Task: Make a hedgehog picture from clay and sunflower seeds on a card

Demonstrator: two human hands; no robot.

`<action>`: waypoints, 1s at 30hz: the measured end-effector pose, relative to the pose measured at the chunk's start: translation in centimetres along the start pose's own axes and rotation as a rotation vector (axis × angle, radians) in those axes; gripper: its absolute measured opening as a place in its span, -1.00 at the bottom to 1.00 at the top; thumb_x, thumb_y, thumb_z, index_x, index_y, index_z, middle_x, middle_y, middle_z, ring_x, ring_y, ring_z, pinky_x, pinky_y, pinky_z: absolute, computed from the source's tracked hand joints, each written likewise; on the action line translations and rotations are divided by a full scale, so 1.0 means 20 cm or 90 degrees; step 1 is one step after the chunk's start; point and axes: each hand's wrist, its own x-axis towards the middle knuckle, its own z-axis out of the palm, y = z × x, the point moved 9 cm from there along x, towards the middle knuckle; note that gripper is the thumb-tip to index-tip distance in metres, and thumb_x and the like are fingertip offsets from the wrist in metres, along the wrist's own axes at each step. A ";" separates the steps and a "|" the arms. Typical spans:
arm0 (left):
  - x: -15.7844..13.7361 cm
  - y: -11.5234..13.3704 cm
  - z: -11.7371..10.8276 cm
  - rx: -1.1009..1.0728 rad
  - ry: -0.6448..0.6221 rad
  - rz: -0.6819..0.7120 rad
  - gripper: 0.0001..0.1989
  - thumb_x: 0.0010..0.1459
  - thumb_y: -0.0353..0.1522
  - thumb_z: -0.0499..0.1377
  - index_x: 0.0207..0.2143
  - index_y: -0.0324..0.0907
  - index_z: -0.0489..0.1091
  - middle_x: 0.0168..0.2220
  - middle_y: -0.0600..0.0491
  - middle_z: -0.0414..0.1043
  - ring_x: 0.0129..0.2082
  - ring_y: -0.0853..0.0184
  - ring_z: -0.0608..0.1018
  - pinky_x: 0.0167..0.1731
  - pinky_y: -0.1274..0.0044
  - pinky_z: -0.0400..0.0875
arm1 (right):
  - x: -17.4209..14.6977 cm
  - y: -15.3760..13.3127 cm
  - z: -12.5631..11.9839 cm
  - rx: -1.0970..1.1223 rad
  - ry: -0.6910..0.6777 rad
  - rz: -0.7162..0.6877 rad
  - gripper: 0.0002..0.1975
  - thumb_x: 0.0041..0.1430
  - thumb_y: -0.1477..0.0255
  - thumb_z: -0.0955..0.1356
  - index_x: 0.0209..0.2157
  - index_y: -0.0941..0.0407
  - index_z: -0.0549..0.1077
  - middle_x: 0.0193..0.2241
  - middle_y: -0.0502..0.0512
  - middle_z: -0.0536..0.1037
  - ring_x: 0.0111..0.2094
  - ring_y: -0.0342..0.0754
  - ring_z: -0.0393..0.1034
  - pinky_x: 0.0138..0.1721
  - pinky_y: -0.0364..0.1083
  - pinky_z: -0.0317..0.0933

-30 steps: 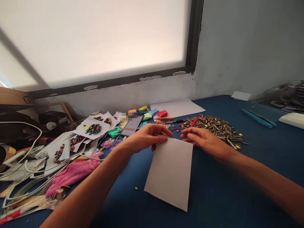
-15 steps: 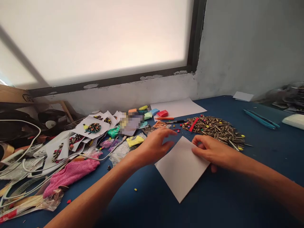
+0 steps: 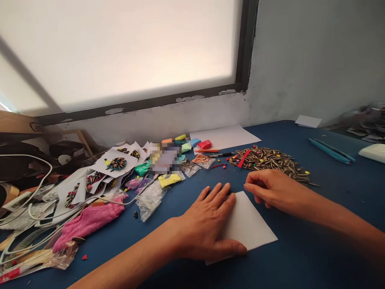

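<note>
A white sheet of paper point(image 3: 249, 224) lies flat on the blue table in front of me, one corner pointing away and another to the right. My left hand point(image 3: 212, 220) rests flat on its left part, fingers spread and thumb along the near edge, covering much of it. Just past the far right edge of the sheet is my right hand point(image 3: 261, 188), apart from the paper. Its fingers are curled with thumb and forefinger close together, and nothing shows between them. Behind it spreads a pile of striped sunflower seeds point(image 3: 270, 160) with a red strip point(image 3: 244, 158) on top.
Coloured clay packets point(image 3: 205, 144), an orange pen point(image 3: 207, 151) and a larger white sheet point(image 3: 231, 134) lie at the back. Decorated paper cards point(image 3: 116, 162), a pink cloth point(image 3: 90, 216) and white cables crowd the left. Blue tweezers point(image 3: 331, 150) lie at the right.
The sheet has gone from being held in my right hand to lying flat on the table. My left hand has come down onto it, and my right hand has let go.
</note>
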 end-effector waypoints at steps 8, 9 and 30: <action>-0.09 0.01 0.08 -0.027 -0.013 -0.051 -0.11 0.37 0.10 -0.08 0.47 -0.30 -0.27 0.47 -0.15 -0.41 0.47 0.04 -0.25 0.43 0.16 -0.25 | 0.00 -0.08 0.09 -0.052 0.053 -0.077 -0.81 0.27 0.34 0.24 -0.31 0.07 0.46 -0.29 0.13 0.57 -0.31 0.01 0.43 -0.26 -0.03 0.21; -0.09 0.02 0.09 -0.029 -0.009 -0.045 -0.11 0.36 0.10 -0.08 0.47 -0.28 -0.27 0.47 -0.14 -0.40 0.47 0.05 -0.25 0.43 0.16 -0.25 | 0.00 -0.08 0.10 -0.064 0.054 -0.082 -0.83 0.25 0.36 0.26 -0.28 0.07 0.47 -0.24 0.15 0.56 -0.27 0.03 0.43 -0.23 -0.01 0.21; -0.13 -0.19 0.03 -0.265 0.234 -0.149 -0.23 0.22 -0.22 0.18 0.42 -0.16 0.00 0.42 -0.17 0.04 0.41 -0.01 0.13 0.38 0.08 0.03 | -0.01 -0.04 0.10 0.014 -0.032 -0.081 -0.76 0.27 0.26 0.25 -0.45 0.06 0.30 -0.46 0.03 0.42 -0.44 -0.07 0.29 -0.44 -0.09 0.13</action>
